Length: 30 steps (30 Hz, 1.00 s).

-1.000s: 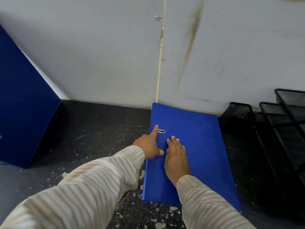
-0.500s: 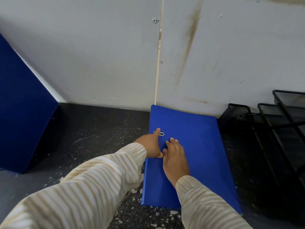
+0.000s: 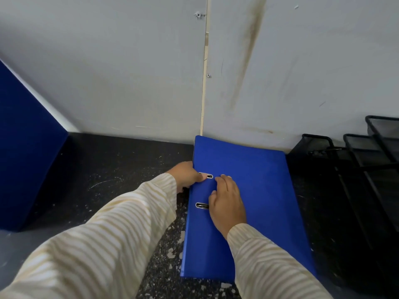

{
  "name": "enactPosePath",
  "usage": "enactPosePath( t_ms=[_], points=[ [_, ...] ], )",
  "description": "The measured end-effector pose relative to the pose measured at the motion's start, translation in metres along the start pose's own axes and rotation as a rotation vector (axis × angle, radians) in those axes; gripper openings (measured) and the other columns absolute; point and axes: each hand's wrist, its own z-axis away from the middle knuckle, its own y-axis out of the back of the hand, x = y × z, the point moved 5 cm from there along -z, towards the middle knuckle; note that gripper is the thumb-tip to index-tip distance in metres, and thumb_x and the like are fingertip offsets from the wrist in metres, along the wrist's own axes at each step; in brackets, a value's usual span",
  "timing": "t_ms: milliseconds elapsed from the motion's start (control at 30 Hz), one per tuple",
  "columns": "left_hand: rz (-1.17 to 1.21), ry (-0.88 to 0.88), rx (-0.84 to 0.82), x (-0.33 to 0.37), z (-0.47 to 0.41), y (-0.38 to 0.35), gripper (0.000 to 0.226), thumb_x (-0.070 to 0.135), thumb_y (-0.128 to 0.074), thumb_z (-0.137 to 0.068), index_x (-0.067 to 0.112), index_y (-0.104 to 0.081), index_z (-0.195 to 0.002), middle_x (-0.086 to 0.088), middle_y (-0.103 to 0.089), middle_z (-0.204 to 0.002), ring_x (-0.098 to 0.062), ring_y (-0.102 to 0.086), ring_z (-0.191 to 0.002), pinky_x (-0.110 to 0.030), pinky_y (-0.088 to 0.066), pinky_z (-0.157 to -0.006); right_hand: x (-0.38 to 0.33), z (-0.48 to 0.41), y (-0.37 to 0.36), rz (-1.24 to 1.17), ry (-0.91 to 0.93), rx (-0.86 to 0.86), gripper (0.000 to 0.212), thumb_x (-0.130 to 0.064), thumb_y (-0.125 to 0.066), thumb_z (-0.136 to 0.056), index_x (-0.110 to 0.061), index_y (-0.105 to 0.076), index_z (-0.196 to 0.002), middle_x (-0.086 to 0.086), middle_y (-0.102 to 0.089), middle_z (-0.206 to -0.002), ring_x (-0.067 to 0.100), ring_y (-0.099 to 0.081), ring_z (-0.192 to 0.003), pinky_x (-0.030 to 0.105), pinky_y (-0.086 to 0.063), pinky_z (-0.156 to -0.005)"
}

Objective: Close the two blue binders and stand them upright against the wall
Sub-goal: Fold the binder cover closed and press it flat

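A blue binder point(image 3: 257, 180) lies flat and closed on the dark speckled tabletop point(image 3: 121, 165), its far edge touching the pale wall point(image 3: 129, 72). Two metal slots point(image 3: 206, 176) show in its cover near the spine. My left hand point(image 3: 185, 174) grips the binder's left spine edge, thumb on top by the upper slot, fingers curled down the side. My right hand point(image 3: 226, 205) rests palm-down on the cover just right of the slots, holding nothing. A large dark blue upright surface point(image 3: 26, 158) stands at the far left; I cannot tell if it is the second binder.
Black wire-mesh trays point(image 3: 367, 160) stand at the right against the wall, close to the binder's right edge. A vertical seam point(image 3: 204, 83) with screws runs down the wall above the binder. Pale flecks and scratches mark the tabletop.
My left hand slid off the cover to the binder's left edge and wrapped around the spine. My right hand shifted slightly, uncovering the lower metal slot.
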Motion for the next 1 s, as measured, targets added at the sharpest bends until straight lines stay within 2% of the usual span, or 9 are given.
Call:
enactPosePath(
  t_ms=[67,133,233,367,533,700,833,1000],
  points=[
    [-0.019,0.068,-0.028,-0.005,-0.001,0.001,0.040,0.039,-0.055,-0.093,0.016,-0.052,-0.127,-0.005,-0.059,-0.120,-0.023,-0.056,-0.102,-0.039,-0.044,-0.085,0.001,0.001,-0.001,-0.024,-0.004,0.006,0.044,-0.016,-0.036,-0.096,-0.010,-0.038,-0.139,0.004,-0.030,-0.152,0.020,-0.019,-0.143,0.032,-0.018,-0.118],
    [-0.008,0.110,-0.012,-0.007,-0.005,0.000,0.044,0.041,-0.053,-0.093,0.014,-0.051,-0.127,-0.009,-0.058,-0.125,-0.027,-0.055,-0.110,-0.044,-0.043,-0.091,0.002,0.001,-0.002,-0.031,-0.007,0.010,0.044,-0.016,-0.036,-0.096,-0.010,-0.038,-0.139,0.004,-0.030,-0.152,0.020,-0.019,-0.144,0.032,-0.018,-0.118],
    [-0.053,0.083,0.037,-0.002,-0.009,-0.003,0.043,0.038,-0.056,-0.092,0.009,-0.053,-0.124,-0.009,-0.060,-0.123,-0.026,-0.057,-0.102,-0.037,-0.044,-0.080,0.001,0.001,-0.002,-0.026,-0.006,0.001,0.045,-0.016,-0.035,-0.096,-0.010,-0.035,-0.141,0.004,-0.028,-0.153,0.019,-0.017,-0.144,0.032,-0.016,-0.119],
    [-0.122,0.027,0.111,0.003,-0.015,-0.002,0.053,0.040,-0.066,-0.085,0.007,-0.054,-0.125,-0.011,-0.057,-0.128,-0.027,-0.059,-0.109,-0.041,-0.050,-0.096,0.002,0.001,-0.004,0.002,0.002,-0.012,0.048,-0.018,-0.032,-0.097,-0.010,-0.030,-0.144,0.004,-0.024,-0.155,0.019,-0.014,-0.145,0.030,-0.011,-0.119],
    [-0.025,0.005,0.093,-0.001,-0.018,-0.003,0.054,0.038,-0.072,-0.080,0.007,-0.056,-0.122,-0.010,-0.059,-0.127,-0.028,-0.062,-0.108,-0.043,-0.052,-0.095,0.002,0.001,-0.003,-0.011,0.007,-0.003,0.047,-0.017,-0.033,-0.097,-0.010,-0.032,-0.143,0.004,-0.026,-0.154,0.019,-0.015,-0.145,0.030,-0.014,-0.119],
    [-0.036,0.047,0.049,0.003,-0.018,-0.002,0.043,0.030,-0.064,-0.089,0.007,-0.053,-0.123,-0.003,-0.056,-0.115,-0.022,-0.054,-0.104,-0.032,-0.040,-0.081,0.004,0.001,-0.005,-0.019,0.012,-0.001,0.047,-0.018,-0.033,-0.097,-0.010,-0.033,-0.143,0.003,-0.027,-0.154,0.018,-0.015,-0.145,0.030,-0.014,-0.120],
    [-0.133,0.036,0.086,0.007,-0.021,-0.002,0.049,0.034,-0.067,-0.087,0.004,-0.054,-0.123,-0.010,-0.060,-0.125,-0.028,-0.059,-0.112,-0.039,-0.049,-0.098,0.004,0.000,-0.006,-0.027,0.013,0.011,0.046,-0.018,-0.035,-0.097,-0.010,-0.035,-0.142,0.004,-0.028,-0.153,0.019,-0.017,-0.145,0.031,-0.016,-0.119],
    [-0.044,0.058,0.133,-0.004,-0.018,-0.004,0.059,0.043,-0.069,-0.080,0.011,-0.051,-0.126,-0.008,-0.054,-0.130,-0.030,-0.059,-0.109,-0.043,-0.051,-0.094,0.005,0.001,-0.004,-0.036,0.017,0.000,0.046,-0.022,-0.036,-0.098,-0.011,-0.034,-0.143,0.003,-0.027,-0.154,0.018,-0.016,-0.145,0.030,-0.014,-0.119]
  ],
)
